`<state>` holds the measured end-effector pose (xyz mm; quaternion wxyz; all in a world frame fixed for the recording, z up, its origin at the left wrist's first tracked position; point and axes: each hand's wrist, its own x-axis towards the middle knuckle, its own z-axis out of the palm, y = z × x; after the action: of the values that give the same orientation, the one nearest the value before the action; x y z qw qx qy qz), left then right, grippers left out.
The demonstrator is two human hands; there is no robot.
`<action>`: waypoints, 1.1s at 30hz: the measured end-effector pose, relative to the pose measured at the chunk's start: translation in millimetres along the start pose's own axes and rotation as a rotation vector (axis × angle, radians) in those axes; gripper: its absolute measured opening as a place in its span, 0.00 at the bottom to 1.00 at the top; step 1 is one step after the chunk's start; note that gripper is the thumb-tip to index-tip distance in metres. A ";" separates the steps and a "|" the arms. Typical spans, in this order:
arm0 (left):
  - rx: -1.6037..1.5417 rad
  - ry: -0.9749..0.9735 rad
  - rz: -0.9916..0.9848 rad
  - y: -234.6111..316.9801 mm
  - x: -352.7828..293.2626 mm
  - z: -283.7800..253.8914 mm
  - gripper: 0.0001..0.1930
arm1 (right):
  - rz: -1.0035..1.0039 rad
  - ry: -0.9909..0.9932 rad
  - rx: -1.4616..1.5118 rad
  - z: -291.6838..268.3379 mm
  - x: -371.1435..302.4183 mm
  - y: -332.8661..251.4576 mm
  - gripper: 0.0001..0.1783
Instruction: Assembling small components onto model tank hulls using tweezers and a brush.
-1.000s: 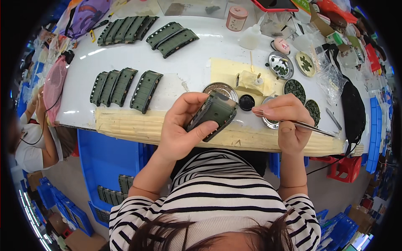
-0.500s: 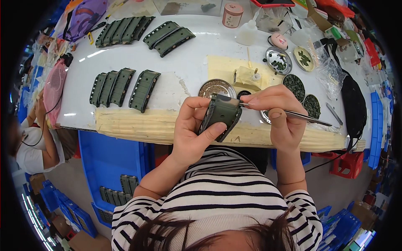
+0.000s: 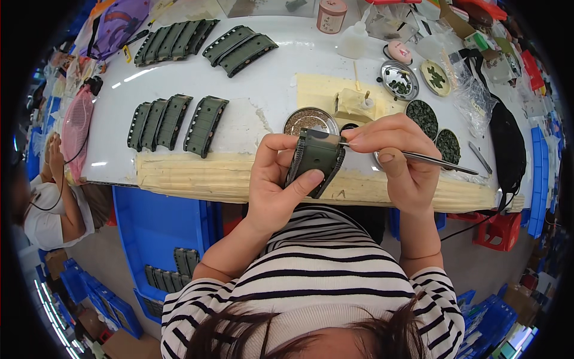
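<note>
- The left hand is grasping a curved green piece, its thumb pressing the ridged face and its fingers wrapping behind, probably to steady the part while leaving the far end exposed.
- The right hand is pinching slim metal tweezers like a pen, likely for fine control; the near end is meeting the piece's right edge, and whether it is gripping anything is too small to tell.
- Other curved pieces are lying in rows to the left of the left hand on the counter, seemingly spaced for easy picking.
- A dish of brown bits is sitting just beyond the held piece, with a cream block standing beyond the right hand.
- Small dark green parts are filling a dish just beyond the right hand, apparently kept within its reach.
- A blue bin is resting below and left of the left hand, holding more pieces.
</note>
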<state>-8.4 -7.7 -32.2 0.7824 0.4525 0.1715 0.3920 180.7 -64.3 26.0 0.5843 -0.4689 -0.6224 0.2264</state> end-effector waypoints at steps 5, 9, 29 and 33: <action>-0.012 0.006 0.003 0.5 0.1 0.1 0.19 | 0.005 -0.001 -0.010 1.0 1.3 -1.1 0.07; -0.005 0.012 0.008 0.2 0.4 0.4 0.19 | 0.007 -0.005 -0.022 0.4 1.7 -1.3 0.07; -0.028 0.028 -0.016 -2.1 -0.5 0.7 0.19 | 0.019 -0.005 -0.020 1.6 -0.3 0.7 0.06; -0.032 0.031 -0.020 -2.4 -1.1 0.2 0.19 | 0.010 -0.005 -0.026 2.3 -0.4 1.6 0.06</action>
<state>-7.9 -9.3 -34.2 0.7907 0.4320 0.1821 0.3937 179.0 -63.2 24.0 0.5756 -0.4791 -0.6243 0.2223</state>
